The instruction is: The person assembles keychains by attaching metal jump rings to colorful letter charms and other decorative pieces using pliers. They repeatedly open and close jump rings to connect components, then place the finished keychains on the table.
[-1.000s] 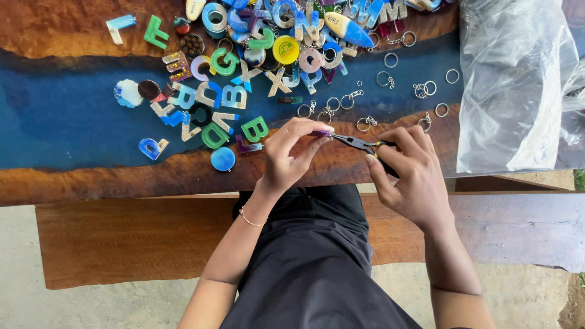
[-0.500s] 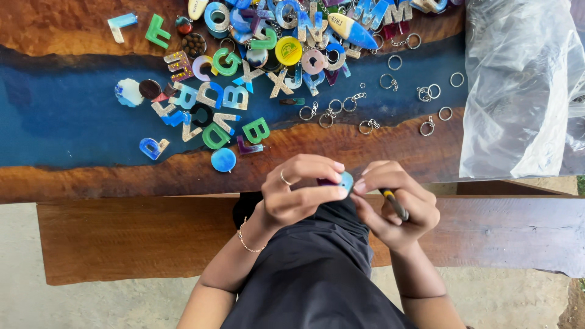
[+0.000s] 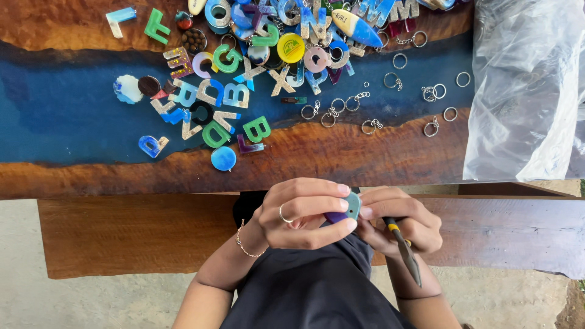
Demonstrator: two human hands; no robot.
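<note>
1. The left hand [image 3: 298,213] pinches a small resin charm [image 3: 351,204], pale teal with a purple part beneath it, between thumb and fingertips, just below the near edge of the table [image 3: 365,158] and over the person's lap
2. The right hand [image 3: 399,222] touches the same charm with its fingertips while its palm and lower fingers wrap a slim pair of pliers [image 3: 405,250], yellow band at the grip, tips pointing down and away from the table
3. The charm looks light, stiff and glossy, so likely slippery; pinching its flat faces, as the left hand does, seems the surest hold, and its thin edge may chip under metal jaws
4. The table is dark wood with a blue resin band along its middle; a heap of coloured letter charms [image 3: 244,67] lies on the far side of that band, to the left
5. Loose key rings [image 3: 372,106] with short chains are scattered on the table to the right of the letters
6. A clear plastic bag [image 3: 524,91] rests on the table's right end
7. A wooden bench [image 3: 122,231] runs below the table's near edge, pale ground beneath it
</note>
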